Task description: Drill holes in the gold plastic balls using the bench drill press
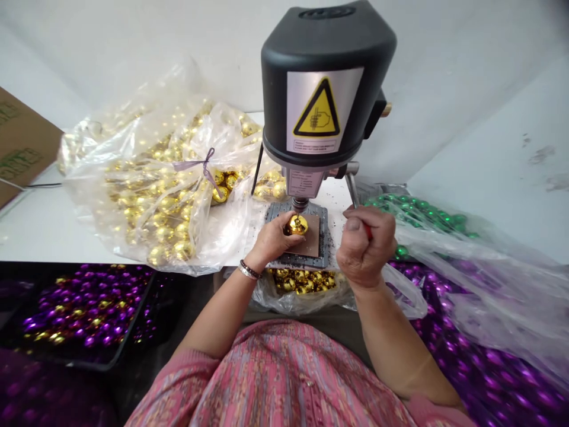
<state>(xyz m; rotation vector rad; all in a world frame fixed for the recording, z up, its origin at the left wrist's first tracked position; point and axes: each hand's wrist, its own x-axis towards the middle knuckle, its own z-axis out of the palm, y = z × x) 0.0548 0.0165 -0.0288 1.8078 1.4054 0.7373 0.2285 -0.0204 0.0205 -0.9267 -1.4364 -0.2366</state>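
My left hand (275,240) grips a shiny gold ball (298,225) between thumb and fingers, over a brown pad (310,237) on the machine's grey base. Right above the ball is the bit of a black bench drill press (329,53); it appears to meet the top of the ball, though contact is hard to make out. My right hand (367,243) is wrapped round the drill press's feed lever (353,185), whose red grip shows partly between the fingers. Dark shavings lie scattered around the base (323,259).
A clear plastic bag (133,196) of gold balls, with a purple tie, lies on the white table (26,237). Below me is an open bag of gold balls (306,281). A black tray (113,359) holds purple and gold balls. Green balls (422,210) and purple balls (480,362) lie right.
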